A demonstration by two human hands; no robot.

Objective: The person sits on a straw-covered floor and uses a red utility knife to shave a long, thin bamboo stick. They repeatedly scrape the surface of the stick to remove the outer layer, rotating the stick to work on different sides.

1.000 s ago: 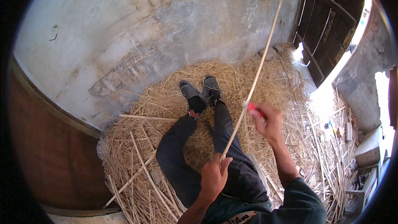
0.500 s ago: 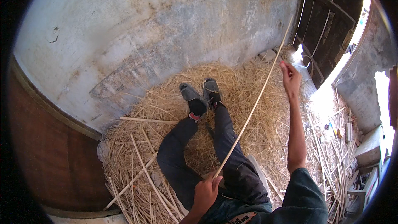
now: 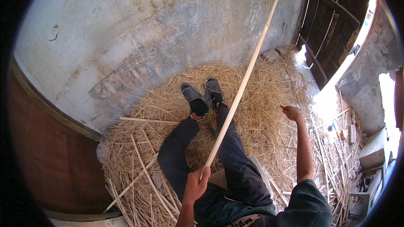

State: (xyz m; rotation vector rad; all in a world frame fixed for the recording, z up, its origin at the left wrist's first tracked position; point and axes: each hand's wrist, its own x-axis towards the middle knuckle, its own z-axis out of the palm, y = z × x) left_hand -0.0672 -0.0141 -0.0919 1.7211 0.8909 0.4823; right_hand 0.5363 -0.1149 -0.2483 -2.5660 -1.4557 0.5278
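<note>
From my remote post, I see the left hand [image 3: 196, 185] closed around the lower end of a long pale strip [image 3: 241, 88], which slants up across one leg [image 3: 229, 138]. The right hand [image 3: 293, 113], well apart from the strip, curls around a small red object [image 3: 284, 108], mostly hidden; I cannot tell its kind. Straw [image 3: 263, 120] spreads below a stained wall [image 3: 168, 29].

Daylight glaring in beside the plank door [image 3: 330, 21] on your right, floor [image 3: 325, 98] there burnt white (detail lost), wall ahead [image 3: 168, 38] softly lit, edges bowing toward black corners.
</note>
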